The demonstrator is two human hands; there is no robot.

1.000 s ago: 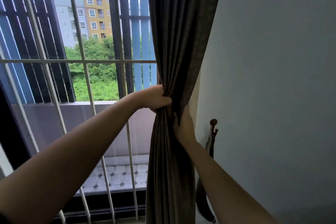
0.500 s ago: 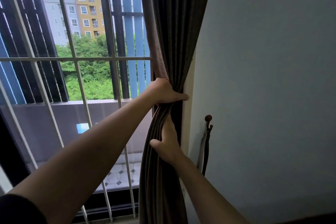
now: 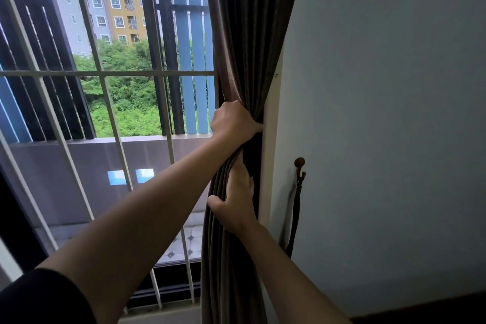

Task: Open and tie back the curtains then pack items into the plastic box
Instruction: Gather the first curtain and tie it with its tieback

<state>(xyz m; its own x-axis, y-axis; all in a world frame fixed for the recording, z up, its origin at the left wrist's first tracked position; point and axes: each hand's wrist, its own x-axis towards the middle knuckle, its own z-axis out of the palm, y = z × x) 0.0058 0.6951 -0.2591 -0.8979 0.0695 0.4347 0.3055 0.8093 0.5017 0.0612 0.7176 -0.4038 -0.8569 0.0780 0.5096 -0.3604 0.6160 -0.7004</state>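
Observation:
A dark brown curtain (image 3: 249, 34) hangs bunched at the right side of the window, against the white frame edge. My left hand (image 3: 232, 121) is clenched around the gathered folds at mid height. My right hand (image 3: 236, 202) grips the folds lower down, fingers wrapped into the fabric. On the wall to the right a brown hook (image 3: 299, 166) carries a dark tie-back strap (image 3: 294, 216) hanging down, apart from both hands. No plastic box is in view.
White window bars (image 3: 105, 73) cross the glass on the left, with a balcony wall and tiled floor beyond. A plain grey wall (image 3: 394, 113) fills the right side. A dark edge (image 3: 434, 310) sits at the bottom right.
The curtain has been pushed further right against the frame. My right hand dropped lower on the folds and my left hand shifted right with the bunch.

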